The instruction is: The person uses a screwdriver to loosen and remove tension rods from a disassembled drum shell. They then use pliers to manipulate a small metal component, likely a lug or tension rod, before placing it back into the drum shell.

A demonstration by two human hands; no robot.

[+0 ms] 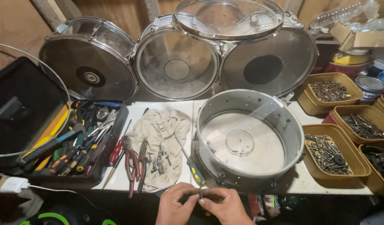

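A brown cardboard box point(358, 38) sits at the upper right of the frame, flap open, with a clear plastic bottle point(341, 13) lying above it. Just below, at the right edge, a round tin point(370, 88) shows a blue-and-white label and silver lid.

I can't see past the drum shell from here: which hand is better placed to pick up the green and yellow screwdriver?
Probably the left. The left hand sits almost directly below the screwdriver handle, while the right hand is farther right, pinching a small dark screw-like part that both hands touch. The drum shell lies above it.
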